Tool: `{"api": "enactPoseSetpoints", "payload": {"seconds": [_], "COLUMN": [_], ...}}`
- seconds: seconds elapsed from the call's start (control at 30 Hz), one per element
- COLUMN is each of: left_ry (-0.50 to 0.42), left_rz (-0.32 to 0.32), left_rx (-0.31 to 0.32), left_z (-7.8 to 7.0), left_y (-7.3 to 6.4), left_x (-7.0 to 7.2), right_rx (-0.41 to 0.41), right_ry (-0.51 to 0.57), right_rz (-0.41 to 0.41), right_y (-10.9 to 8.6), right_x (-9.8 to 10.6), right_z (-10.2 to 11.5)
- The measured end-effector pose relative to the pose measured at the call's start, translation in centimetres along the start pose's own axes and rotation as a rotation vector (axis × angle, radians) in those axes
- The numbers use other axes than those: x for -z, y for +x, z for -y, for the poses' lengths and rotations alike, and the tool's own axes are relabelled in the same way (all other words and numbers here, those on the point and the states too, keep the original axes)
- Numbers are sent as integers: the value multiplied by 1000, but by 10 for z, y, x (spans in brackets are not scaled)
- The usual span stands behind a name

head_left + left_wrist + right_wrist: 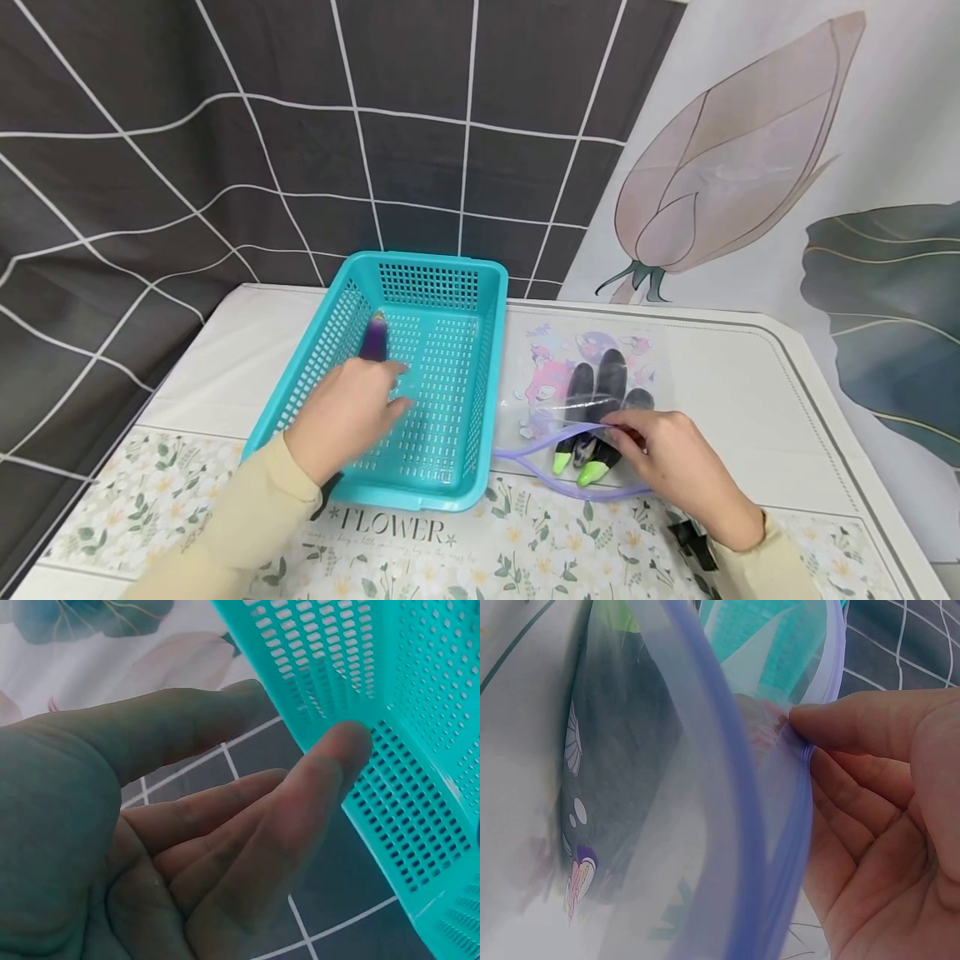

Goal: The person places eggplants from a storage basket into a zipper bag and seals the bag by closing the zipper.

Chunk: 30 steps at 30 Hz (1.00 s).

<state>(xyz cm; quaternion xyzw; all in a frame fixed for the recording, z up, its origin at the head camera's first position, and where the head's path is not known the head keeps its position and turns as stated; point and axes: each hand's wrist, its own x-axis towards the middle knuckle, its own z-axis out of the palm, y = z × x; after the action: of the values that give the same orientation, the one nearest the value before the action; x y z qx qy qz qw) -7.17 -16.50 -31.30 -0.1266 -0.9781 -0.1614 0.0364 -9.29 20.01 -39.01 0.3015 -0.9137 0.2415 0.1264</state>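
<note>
My left hand (345,408) is over the teal basket (491,392), fingers loosely bent and thumb apart, nothing between them in the left wrist view. Just beyond it, partly hidden by the hand, a purple eggplant (373,337) lies along the basket's left side. With thumb and fingers my right hand (678,467) pinches the purple zip edge (799,817) of a clear printed bag (517,408). The bag's mouth gapes toward me. Inside lie several dark eggplants (611,379) with green ends, partly covered by the printed film and my hand.
Basket and bag stand side by side on a white table with a floral cloth (510,542). Behind the basket hangs a dark cloth with a white grid (420,158). A white curtain with a flower print (720,167) hangs at the back right.
</note>
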Motion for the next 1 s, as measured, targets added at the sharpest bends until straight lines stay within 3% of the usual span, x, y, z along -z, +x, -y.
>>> {"api": "enactPoseSetpoints", "payload": {"seconds": [0.27,0.43,0.6,0.8,1.0], "left_ry": [-33,-21,44,43,63], "left_rz": [42,59,81,145,162], "left_rx": [84,103,107,156,157], "left_z": [19,28,35,41,49], "left_y": [9,14,17,21,24], "left_x": [6,8,3,-2,-7], "right_rx": [-9,-18,-19,-25,-45], "right_ry": [13,21,23,17,23], "right_rz": [5,14,12,14,31], "right_y": [0,0,0,0,0], "right_x": [-1,0,0,0,0], "right_z": [0,0,0,0,0]}}
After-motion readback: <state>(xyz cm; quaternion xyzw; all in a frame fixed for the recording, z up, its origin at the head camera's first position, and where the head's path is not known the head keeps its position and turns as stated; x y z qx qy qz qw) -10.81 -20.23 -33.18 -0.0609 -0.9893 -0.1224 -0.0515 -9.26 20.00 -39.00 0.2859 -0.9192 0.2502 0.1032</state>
